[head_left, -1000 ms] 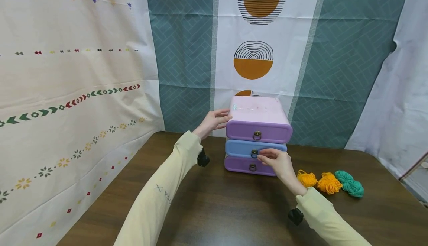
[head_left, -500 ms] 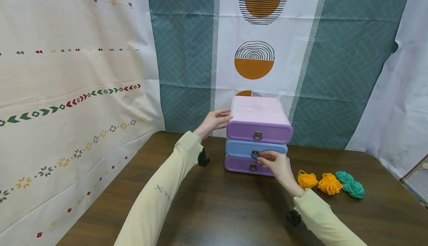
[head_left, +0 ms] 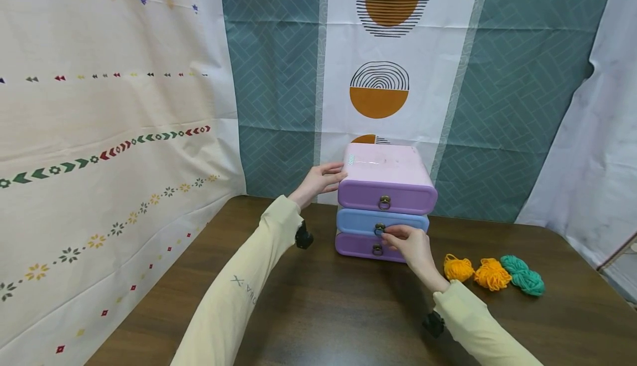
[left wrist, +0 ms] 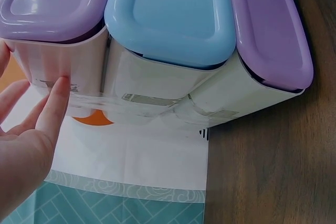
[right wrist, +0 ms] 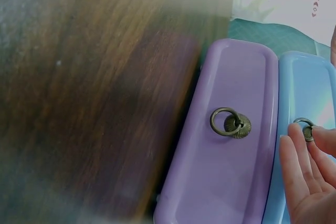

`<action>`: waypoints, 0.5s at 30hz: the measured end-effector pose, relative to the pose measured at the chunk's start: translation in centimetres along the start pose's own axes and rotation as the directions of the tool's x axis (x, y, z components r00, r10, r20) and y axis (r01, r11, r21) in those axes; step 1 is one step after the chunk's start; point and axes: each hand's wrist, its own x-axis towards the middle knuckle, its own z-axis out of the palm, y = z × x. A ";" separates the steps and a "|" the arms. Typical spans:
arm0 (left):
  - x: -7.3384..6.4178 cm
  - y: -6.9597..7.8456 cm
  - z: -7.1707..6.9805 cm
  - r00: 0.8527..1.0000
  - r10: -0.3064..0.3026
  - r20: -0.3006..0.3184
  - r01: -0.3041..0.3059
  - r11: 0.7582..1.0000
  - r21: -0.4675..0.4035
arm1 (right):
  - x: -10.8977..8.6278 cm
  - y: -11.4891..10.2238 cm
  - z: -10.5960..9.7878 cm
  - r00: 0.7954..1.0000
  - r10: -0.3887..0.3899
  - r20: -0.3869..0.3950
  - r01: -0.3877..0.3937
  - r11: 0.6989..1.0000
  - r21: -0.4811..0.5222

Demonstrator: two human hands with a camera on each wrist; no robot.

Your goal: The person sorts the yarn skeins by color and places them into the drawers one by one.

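Note:
A small chest [head_left: 385,161] of three drawers, pale pink on top, stands at the back of the table. Its top drawer [head_left: 360,195] and bottom drawer [head_left: 352,245] have purple fronts; the middle drawer [head_left: 357,221] is light blue. Each front carries a bronze ring pull. My right hand [head_left: 412,245] pinches the middle drawer's ring pull [right wrist: 302,120] between thumb and fingertips. My left hand [head_left: 317,181] rests against the chest's upper left side with its fingers extended, as the left wrist view shows. All three drawers sit in the chest, their fronts roughly in line.
Two yellow yarn balls [head_left: 491,275] and a twisted green yarn skein [head_left: 522,275] lie right of the chest, beyond my right forearm. The brown wooden table [head_left: 318,310] reaches back to a patterned curtain [head_left: 278,78]. Another patterned cloth [head_left: 124,106] hangs along the left.
My right wrist and forearm have shifted slightly left while the fingers stay at the middle drawer's ring pull. My left hand keeps its place, and the drawers show no visible movement.

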 end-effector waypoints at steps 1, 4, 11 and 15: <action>0.0 0.0 0.0 1.000 -0.001 -0.001 0.001 1.000 0.001 | 0.0 0.0 0.0 1.000 0.003 0.001 -0.003 1.000 0.015; 0.1 0.0 0.0 1.000 -0.001 0.002 0.001 1.000 0.004 | 0.1 0.1 0.1 1.000 0.013 0.006 -0.013 0.999 0.042; 0.1 0.0 0.0 1.000 -0.006 0.004 0.006 1.000 -0.013 | 0.3 0.1 0.3 1.000 0.022 0.010 -0.022 0.997 0.071; 0.1 0.0 0.0 1.000 -0.010 -0.002 0.010 1.000 -0.014 | 0.3 0.2 0.5 1.000 0.029 -0.001 -0.029 0.996 0.082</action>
